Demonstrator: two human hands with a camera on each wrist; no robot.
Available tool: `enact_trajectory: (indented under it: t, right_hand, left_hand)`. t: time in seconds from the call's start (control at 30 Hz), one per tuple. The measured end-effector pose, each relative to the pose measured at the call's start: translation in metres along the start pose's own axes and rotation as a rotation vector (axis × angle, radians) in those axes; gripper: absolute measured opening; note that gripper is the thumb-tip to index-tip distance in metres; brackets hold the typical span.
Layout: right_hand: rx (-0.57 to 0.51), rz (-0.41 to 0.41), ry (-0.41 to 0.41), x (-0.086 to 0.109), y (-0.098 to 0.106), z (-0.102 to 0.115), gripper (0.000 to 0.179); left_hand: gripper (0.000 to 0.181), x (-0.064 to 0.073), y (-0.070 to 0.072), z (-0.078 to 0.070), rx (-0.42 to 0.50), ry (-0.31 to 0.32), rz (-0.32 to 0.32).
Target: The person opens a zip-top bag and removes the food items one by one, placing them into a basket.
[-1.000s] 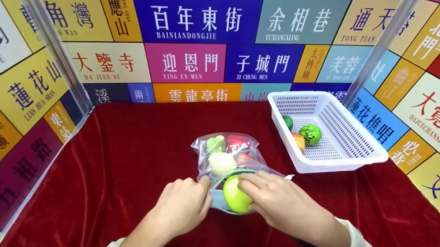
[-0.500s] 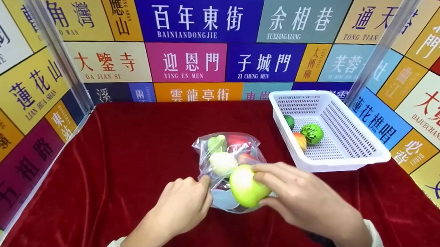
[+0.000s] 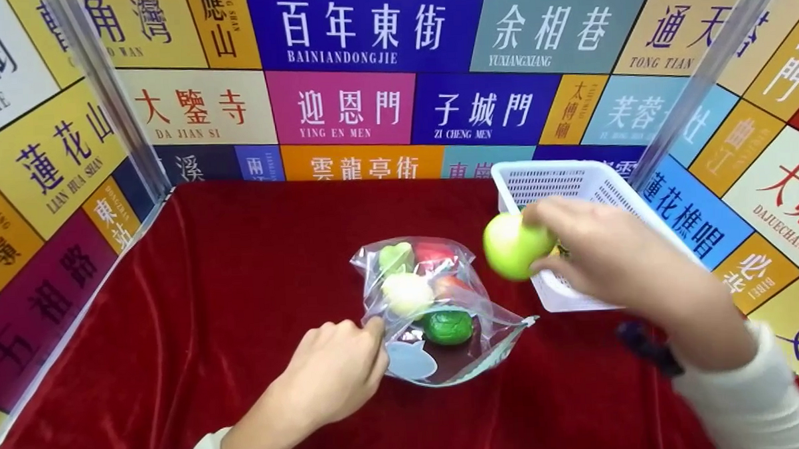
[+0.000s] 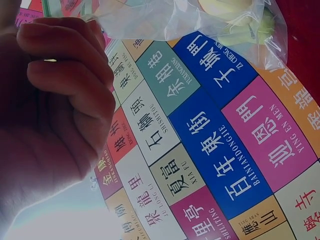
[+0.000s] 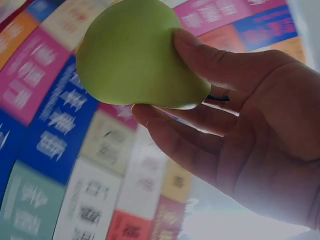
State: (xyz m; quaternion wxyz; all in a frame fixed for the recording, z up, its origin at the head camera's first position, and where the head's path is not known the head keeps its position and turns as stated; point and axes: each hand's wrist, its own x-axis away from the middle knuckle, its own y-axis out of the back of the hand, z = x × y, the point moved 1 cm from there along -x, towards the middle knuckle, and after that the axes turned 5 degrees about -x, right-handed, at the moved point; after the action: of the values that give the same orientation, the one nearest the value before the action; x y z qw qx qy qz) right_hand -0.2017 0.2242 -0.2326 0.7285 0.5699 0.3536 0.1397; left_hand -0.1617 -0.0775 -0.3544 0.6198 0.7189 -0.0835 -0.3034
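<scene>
A green apple (image 3: 514, 246) is pinched between the thumb and fingers of my right hand (image 3: 593, 244), held up at the near left side of the white basket. In the right wrist view the apple (image 5: 135, 55) shows a dark stem by the palm. My left hand (image 3: 335, 373) grips the left edge of a clear zip bag (image 3: 487, 354) lying on the cloth, its mouth spread toward me. Inside the bag are a dark green fruit (image 3: 448, 327), a pale round fruit (image 3: 407, 294), a light green piece (image 3: 395, 258) and red pieces (image 3: 434, 255).
The white perforated basket (image 3: 550, 169) stands at the back right, its contents mostly hidden behind my right hand. Dark red velvet cloth (image 3: 261, 256) covers the table. Sign-printed walls (image 3: 342, 107) with clear corner posts (image 3: 112, 95) enclose the back and sides.
My right hand has lifted the green apple out of the bag's mouth and carried it right and away from me to the basket. The left hand keeps its grip on the bag.
</scene>
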Motion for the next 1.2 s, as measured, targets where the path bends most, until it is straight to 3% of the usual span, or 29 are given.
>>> enact_trajectory:
  t: [0.2, 0.37, 0.57, 0.9, 1.2]
  right_hand:
    - [0.058, 0.199, -0.206, -0.023, 0.013, -0.041, 0.037]
    - [0.107, 0.302, -0.287, -0.031, 0.014, -0.070, 0.039]
    - [0.127, 0.337, -0.316, -0.023, 0.004, -0.105, 0.036]
    - [0.027, 0.426, -0.443, 0.005, -0.036, -0.161, 0.031]
    - [0.017, 0.397, -0.497, 0.027, -0.060, -0.186, 0.034]
  left_hand:
    - [0.018, 0.000, 0.001, 0.000, 0.008, 0.006, 0.012]
    - [0.018, 0.000, 0.001, 0.000, -0.003, 0.001, -0.006]
    - [0.018, 0.001, 0.000, -0.001, -0.005, -0.003, -0.016]
    - [0.018, 0.001, 0.004, -0.002, -0.017, -0.010, -0.020]
    - [0.018, 0.002, 0.003, 0.000, -0.008, -0.011, -0.012]
